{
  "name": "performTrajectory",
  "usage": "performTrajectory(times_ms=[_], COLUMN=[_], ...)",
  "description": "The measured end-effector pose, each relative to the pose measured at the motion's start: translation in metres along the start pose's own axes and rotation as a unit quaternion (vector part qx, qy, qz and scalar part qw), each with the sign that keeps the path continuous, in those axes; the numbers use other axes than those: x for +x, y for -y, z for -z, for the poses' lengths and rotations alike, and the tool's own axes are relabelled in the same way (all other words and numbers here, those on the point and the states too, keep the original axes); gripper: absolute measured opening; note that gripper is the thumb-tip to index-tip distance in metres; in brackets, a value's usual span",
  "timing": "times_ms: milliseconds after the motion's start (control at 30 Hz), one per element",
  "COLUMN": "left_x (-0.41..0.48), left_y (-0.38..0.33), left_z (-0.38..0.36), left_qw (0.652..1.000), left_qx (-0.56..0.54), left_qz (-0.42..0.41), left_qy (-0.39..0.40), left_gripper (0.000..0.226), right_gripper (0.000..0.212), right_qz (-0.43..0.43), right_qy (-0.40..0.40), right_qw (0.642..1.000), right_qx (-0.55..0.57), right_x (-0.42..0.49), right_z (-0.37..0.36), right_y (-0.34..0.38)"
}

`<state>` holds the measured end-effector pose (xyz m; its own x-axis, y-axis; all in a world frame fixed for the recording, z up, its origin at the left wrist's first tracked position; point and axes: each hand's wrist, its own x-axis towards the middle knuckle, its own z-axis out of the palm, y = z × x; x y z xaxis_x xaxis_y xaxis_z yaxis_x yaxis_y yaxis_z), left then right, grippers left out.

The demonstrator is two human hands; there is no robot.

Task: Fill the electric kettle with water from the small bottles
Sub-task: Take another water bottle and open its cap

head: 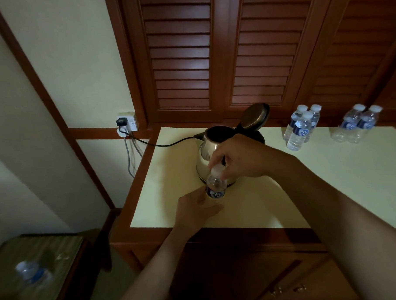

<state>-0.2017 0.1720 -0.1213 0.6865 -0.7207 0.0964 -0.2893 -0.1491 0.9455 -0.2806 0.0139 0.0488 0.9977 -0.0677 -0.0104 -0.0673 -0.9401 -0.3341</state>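
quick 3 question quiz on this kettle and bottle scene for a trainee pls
1. True or false: the kettle lid is shut.
2. Which hand has its grip on the cap of the bottle? A) left hand B) right hand
3. How many groups of spare bottles stand on the counter at the right?

Key:
1. False, it stands open.
2. B, the right hand; the left hand holds the bottle's body.
3. Two: a near group and a far group.

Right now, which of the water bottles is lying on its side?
The bottle on the low side table at lower left. The one in the hands and the counter groups stand upright.
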Motion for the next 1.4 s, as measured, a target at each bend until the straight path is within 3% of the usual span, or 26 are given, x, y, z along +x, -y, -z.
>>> performTrajectory(times_ms=[167, 367, 500, 667, 1000, 1167, 1300, 1400], left_x=[-0.001, 0.000, 0.003, 0.002, 0.001, -0.001, -0.001, 0.000], left_y=[0.000, -0.003, -0.002, -0.001, 0.005, 0.003, 0.000, -0.009], left_z=[-0.001, 0.004, 0.008, 0.007, 0.003, 0.002, -0.002, -0.010], left_qw=[1.000, 1.000, 0.998, 0.998, 0.999, 0.998, 0.997, 0.995], left_qx=[0.010, 0.025, 0.043, 0.030, 0.016, 0.041, 0.062, 0.089], left_qz=[-0.006, 0.001, 0.014, 0.008, 0.014, -0.020, -0.030, -0.038], left_qy=[-0.012, 0.013, 0.044, 0.051, 0.038, 0.036, 0.037, 0.035], left_gripper=[0.030, 0.027, 0.029, 0.024, 0.028, 0.021, 0.026, 0.027], right_gripper=[0.039, 0.024, 0.044, 0.035, 0.030, 0.040, 0.060, 0.077], right_qz=[-0.032, -0.014, -0.017, -0.006, -0.080, -0.134, -0.151, -0.189], right_qy=[-0.020, -0.009, -0.004, -0.010, -0.041, -0.103, -0.159, -0.166], right_qw=[0.999, 1.000, 0.999, 1.000, 0.995, 0.981, 0.932, 0.928], right_qx=[-0.030, 0.006, 0.032, 0.011, -0.031, -0.098, -0.288, -0.274], right_x=[0.004, -0.001, -0.003, -0.005, 0.005, -0.001, -0.016, -0.034], right_z=[-0.008, -0.005, -0.010, -0.010, -0.020, -0.033, -0.045, -0.040], right_y=[0.006, 0.008, 0.005, 0.007, 0.016, 0.030, 0.036, 0.024])
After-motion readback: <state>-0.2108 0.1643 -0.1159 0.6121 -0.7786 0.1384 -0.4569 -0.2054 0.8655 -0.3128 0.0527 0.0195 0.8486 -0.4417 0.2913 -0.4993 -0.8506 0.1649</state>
